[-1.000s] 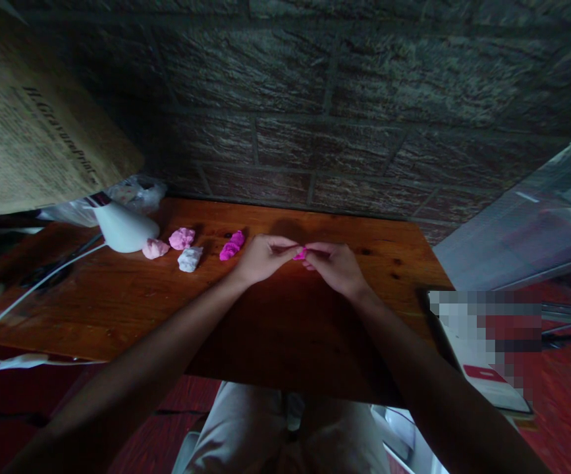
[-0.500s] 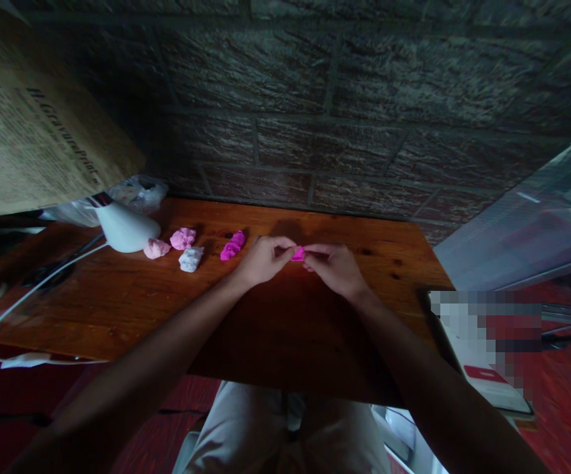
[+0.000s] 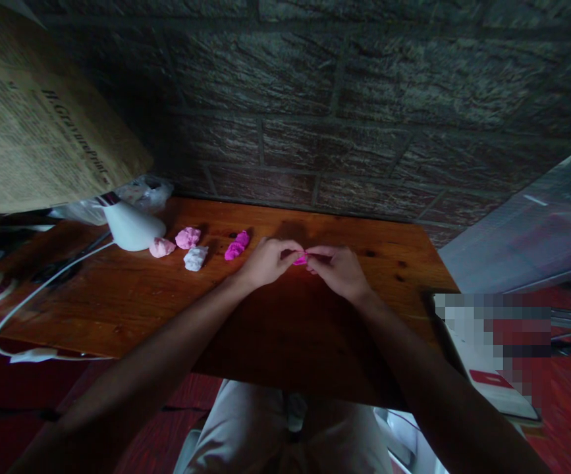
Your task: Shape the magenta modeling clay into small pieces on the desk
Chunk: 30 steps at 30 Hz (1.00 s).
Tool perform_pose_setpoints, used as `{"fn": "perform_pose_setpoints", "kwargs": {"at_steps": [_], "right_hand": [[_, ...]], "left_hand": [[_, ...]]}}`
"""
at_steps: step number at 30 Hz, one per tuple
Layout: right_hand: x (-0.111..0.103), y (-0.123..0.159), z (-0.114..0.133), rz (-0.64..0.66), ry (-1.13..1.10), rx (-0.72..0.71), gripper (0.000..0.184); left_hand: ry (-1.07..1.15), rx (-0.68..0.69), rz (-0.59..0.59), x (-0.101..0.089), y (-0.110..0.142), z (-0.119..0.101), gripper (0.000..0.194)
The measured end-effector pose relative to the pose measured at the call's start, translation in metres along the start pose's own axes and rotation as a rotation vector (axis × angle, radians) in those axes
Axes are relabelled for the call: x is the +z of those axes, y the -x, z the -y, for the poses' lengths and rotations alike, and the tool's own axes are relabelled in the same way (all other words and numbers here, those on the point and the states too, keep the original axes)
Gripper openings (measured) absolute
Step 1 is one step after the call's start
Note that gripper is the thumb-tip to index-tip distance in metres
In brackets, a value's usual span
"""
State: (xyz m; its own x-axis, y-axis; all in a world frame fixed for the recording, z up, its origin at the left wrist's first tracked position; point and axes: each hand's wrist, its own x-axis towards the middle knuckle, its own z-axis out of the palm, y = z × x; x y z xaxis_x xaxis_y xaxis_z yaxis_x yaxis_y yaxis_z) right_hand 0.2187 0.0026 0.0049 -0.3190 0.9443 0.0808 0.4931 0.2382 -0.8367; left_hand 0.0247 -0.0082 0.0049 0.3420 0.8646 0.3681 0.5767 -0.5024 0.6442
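My left hand [image 3: 268, 261] and my right hand [image 3: 338, 270] meet over the far middle of the wooden table [image 3: 176, 303]. Both pinch a small bright pink clay piece [image 3: 301, 259] between their fingertips, most of it hidden by the fingers. To the left lies a bright pink clay lump [image 3: 236, 246]. Further left lie a white lump [image 3: 195, 258] and two pale pink lumps, one [image 3: 188, 237] behind the other [image 3: 161, 247].
A white lamp base [image 3: 132, 228] with a white cable [image 3: 28, 303] stands at the far left, a plastic bag [image 3: 141, 192] behind it. A newspaper sheet [image 3: 43, 145] hangs at upper left. A brick wall [image 3: 339, 99] backs the table. A booklet [image 3: 492, 382] lies at the right.
The hands have stayed together, working the small pink piece; less of it shows between the fingers now. The view has shifted slightly.
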Motion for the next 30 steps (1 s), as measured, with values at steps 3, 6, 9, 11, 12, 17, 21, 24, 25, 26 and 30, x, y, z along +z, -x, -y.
{"fn": "perform_pose_setpoints", "kwargs": {"at_steps": [3, 6, 9, 11, 12, 17, 21, 24, 25, 26, 30], "right_hand": [[0.0011, -0.0010, -0.0031, -0.002, -0.031, -0.016, 0.021], [0.0008, -0.0012, -0.0037, -0.009, -0.066, -0.036, 0.021], [-0.0001, -0.0014, -0.0035, -0.025, -0.076, -0.024, 0.021], [-0.0004, -0.0020, -0.0041, -0.033, -0.076, -0.015, 0.020], [-0.0004, -0.0024, -0.0046, -0.041, -0.080, -0.013, 0.019], [-0.0001, -0.0030, -0.0056, -0.069, -0.076, -0.023, 0.018], [0.0014, -0.0023, -0.0045, -0.083, -0.090, -0.032, 0.018], [0.0024, -0.0021, -0.0043, -0.100, -0.113, -0.054, 0.018], [0.0023, -0.0020, -0.0041, -0.098, -0.110, -0.061, 0.019], [0.0019, -0.0019, -0.0038, -0.093, -0.100, -0.066, 0.019], [-0.0012, -0.0007, -0.0016, -0.070, -0.021, -0.083, 0.020]], "left_hand": [[0.069, -0.016, -0.009, 0.0013, -0.0006, 0.0019, 0.022], [0.139, -0.040, -0.021, 0.0023, -0.0015, 0.0028, 0.026], [0.204, -0.070, -0.024, 0.0024, -0.0022, 0.0020, 0.031], [0.247, -0.091, -0.023, 0.0025, -0.0024, 0.0014, 0.031], [0.269, -0.096, -0.016, 0.0028, -0.0024, 0.0014, 0.031], [0.346, -0.128, 0.027, 0.0062, -0.0020, 0.0034, 0.029], [0.386, -0.173, 0.071, 0.0080, -0.0021, 0.0052, 0.028], [0.401, -0.164, 0.083, 0.0074, -0.0028, 0.0058, 0.031], [0.397, -0.161, 0.078, 0.0072, -0.0030, 0.0061, 0.032], [0.388, -0.160, 0.073, 0.0071, -0.0032, 0.0065, 0.033], [0.340, -0.152, 0.068, 0.0082, -0.0031, 0.0086, 0.036]]}}
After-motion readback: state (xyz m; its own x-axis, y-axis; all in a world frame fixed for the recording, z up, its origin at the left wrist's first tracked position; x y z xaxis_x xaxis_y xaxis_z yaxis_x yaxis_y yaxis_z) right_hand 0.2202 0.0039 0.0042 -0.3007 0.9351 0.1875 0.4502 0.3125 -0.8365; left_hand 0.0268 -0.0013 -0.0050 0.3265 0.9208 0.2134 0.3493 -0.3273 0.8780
